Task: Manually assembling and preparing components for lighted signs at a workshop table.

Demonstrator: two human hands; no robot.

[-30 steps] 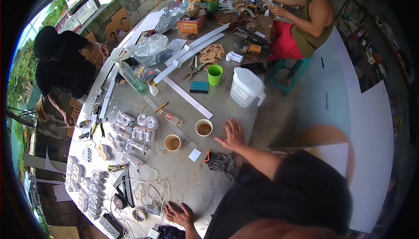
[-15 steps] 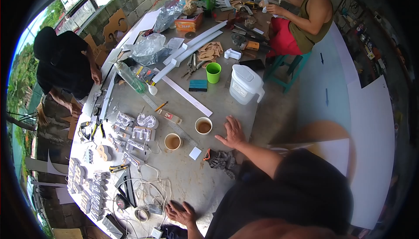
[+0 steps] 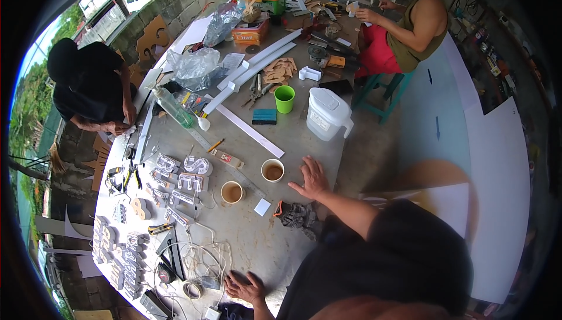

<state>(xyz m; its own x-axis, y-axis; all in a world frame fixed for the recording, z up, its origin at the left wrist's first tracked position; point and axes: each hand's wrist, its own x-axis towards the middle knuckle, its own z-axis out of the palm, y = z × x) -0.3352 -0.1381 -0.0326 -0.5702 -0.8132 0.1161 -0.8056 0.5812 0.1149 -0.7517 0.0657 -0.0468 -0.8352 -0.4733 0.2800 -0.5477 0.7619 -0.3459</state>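
My left hand [image 3: 244, 288] rests on the grey tabletop [image 3: 257, 255] with its fingers apart and nothing held. Beside it lie a tangle of white cord [image 3: 202, 260], a roll of tape [image 3: 192, 289] and a small dark box-shaped piece [image 3: 210, 282]. Farther right, my right hand [image 3: 312, 178] lies flat near the table's right edge, its fingers spread. Closest to it is a paper cup [image 3: 273, 171] with brown liquid. Another such cup [image 3: 232, 192] stands to the left. A dark knit glove [image 3: 298, 217] and a small white square [image 3: 262, 206] are below the cups.
White block letters [image 3: 190, 181], pliers [image 3: 132, 174] and a utility knife [image 3: 160, 227] cover the left side. A lidded pitcher [image 3: 328, 114] and green cup [image 3: 284, 99] stand beyond my right hand. One person [image 3: 88, 86] bends at the left edge; another [image 3: 418, 27] sits far right.
The person at the left has leaned in and brought both hands together at the table edge. The seated person's farther hand has drawn back from a container. My hands stay in place.
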